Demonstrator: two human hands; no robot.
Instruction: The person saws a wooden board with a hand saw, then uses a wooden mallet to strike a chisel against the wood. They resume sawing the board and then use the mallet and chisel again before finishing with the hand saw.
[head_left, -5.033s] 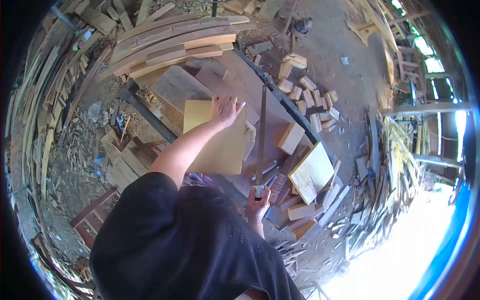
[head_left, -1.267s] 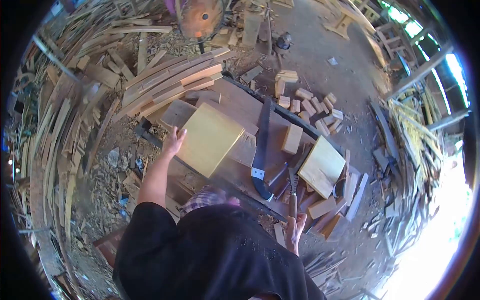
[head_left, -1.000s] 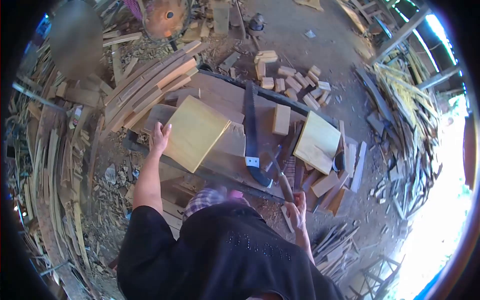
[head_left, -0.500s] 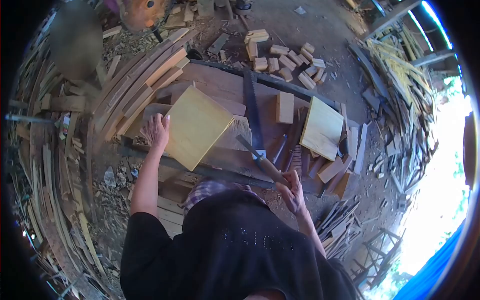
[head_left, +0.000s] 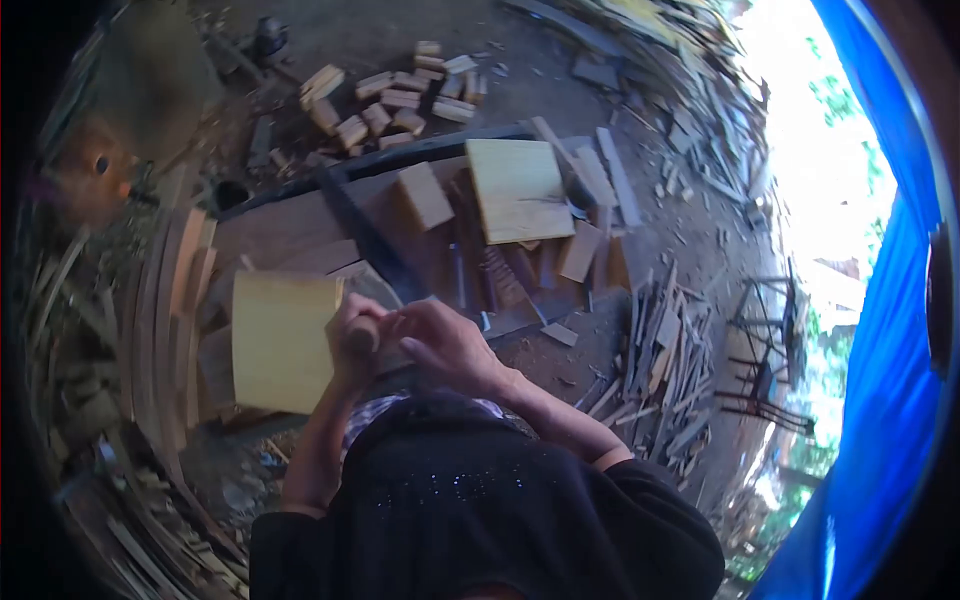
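My left hand (head_left: 352, 318) is wrapped round the wooden handle (head_left: 363, 336) of a chisel-like tool, its round butt facing me; the blade is hidden. My right hand (head_left: 455, 345) lies against the left, its fingers curled in. What they grip is hidden and somewhat blurred. Just left of my hands a square pale yellow board (head_left: 283, 342) rests on the low workbench (head_left: 270, 235). A long dark saw (head_left: 362, 225) lies beyond my hands, with a wooden block (head_left: 425, 196) beside it. A second square board (head_left: 518, 190) lies at the bench's right part.
Several cut blocks (head_left: 400, 98) lie on the ground past the bench. Long planks (head_left: 178, 300) stand stacked on the left. Scrap strips (head_left: 665, 360) are piled at the right, near a dark frame stand (head_left: 765, 340). A blue tarp (head_left: 870, 400) hangs far right.
My left hand has left the board's edge and now holds the tool's handle. My right hand has moved left to meet it. The view has swung right; the near board sits at a different angle.
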